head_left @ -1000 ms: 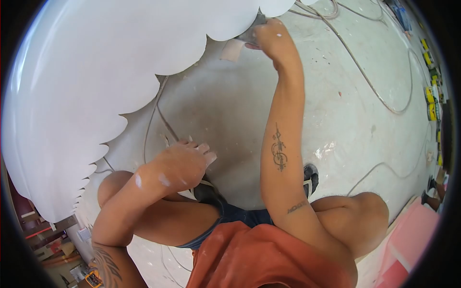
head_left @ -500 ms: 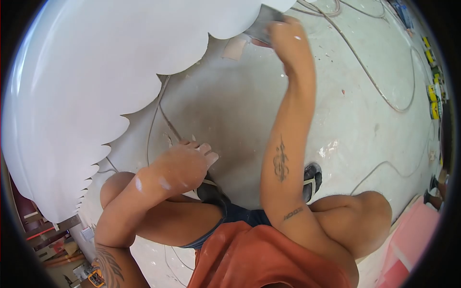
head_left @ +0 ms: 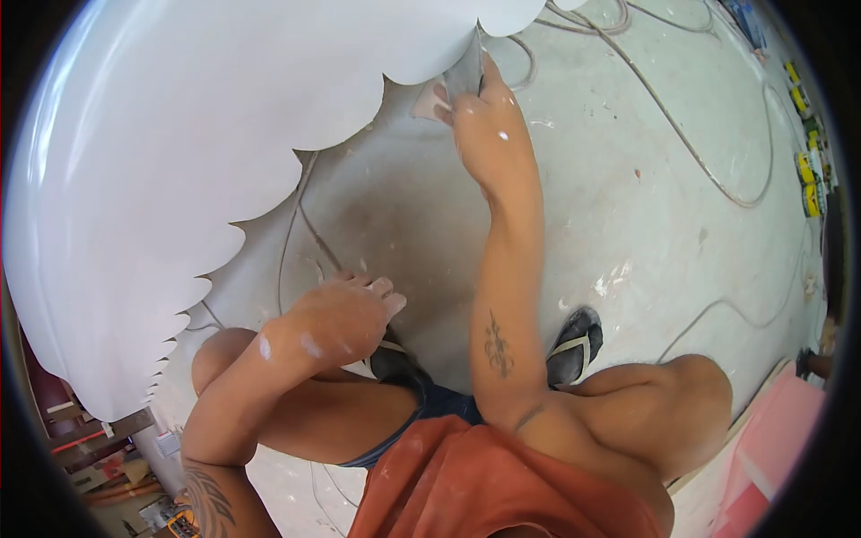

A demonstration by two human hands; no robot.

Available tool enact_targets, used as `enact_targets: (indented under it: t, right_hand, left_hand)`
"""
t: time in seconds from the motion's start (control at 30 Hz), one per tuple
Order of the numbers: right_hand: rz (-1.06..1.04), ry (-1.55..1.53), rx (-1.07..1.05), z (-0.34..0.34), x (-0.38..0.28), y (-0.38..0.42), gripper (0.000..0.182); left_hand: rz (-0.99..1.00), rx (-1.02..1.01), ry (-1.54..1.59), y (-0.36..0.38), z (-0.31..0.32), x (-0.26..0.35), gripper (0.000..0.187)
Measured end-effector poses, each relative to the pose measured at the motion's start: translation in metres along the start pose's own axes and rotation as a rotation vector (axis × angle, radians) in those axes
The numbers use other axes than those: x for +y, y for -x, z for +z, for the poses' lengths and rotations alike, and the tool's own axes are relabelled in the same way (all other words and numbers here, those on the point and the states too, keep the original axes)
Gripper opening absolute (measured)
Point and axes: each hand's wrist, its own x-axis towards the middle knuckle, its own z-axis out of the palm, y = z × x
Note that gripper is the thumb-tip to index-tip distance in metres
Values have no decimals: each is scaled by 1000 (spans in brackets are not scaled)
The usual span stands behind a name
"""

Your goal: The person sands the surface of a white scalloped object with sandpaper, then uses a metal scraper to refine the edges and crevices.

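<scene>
A large white panel [head_left: 206, 108] with a scalloped, pointed edge fills the upper left. My right hand [head_left: 484, 117] grips a grey sheet [head_left: 465, 73], folded or bent between the fingers, with its tip against a notch in the panel's edge. White specks dot the back of that hand. My left hand [head_left: 345, 314] hangs over my thigh, below the panel's edge, its fingers curled with pale dust on them. Whether anything lies under those fingers is hidden.
Hoses [head_left: 668, 121] run over the grey floor at the right and under the panel. A pale scrap [head_left: 429, 103] lies beneath the right hand. Yellow-labelled cans [head_left: 810, 184] line the right edge. Pink material [head_left: 771, 439] is at the lower right.
My right hand has moved left and a little down along the scalloped edge, turning the grey sheet more upright. My left hand has hardly moved.
</scene>
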Motion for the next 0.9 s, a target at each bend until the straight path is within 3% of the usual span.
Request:
enact_targets:
  t: [0.13,0.2,0.3,0.43,0.5,0.53,0.6,0.73,0.8,0.9]
  right_hand:
    - [-133,-36,139,37,26,-16,66]
    - [166,-615,65,30,6,-19,51]
    - [264,-750,45,14,-17,14,56]
    - [196,-1012,48,32,6,1,52]
    - [176,-1198,-154,32,9,-15,51]
    - [166,-1199,-159,27,10,-9,51]
    - [401,-1265,-118,15,-4,17,52]
    - [370,-1285,-12,41,-2,16,55]
    - [356,-1401,-203,45,-7,13,56]
    - [401,-1385,-109,46,-28,35,55]
  left_hand:
    - [60,81,-22,0,7,-1,31]
    - [83,163,-45,-2,8,-4,30]
    - [54,70,-33,0,-1,1,29]
    - [41,38,20,-2,2,2,28]
    - [63,95,-27,-4,5,-3,27]
    - [61,102,-35,-5,1,-5,27]
    - [51,-45,-30,-3,-8,-2,37]
    - [29,-50,-13,-4,-7,0,37]
    - [47,-16,-52,-6,-6,-7,38]
    - [41,6,-57,0,-10,-8,39]
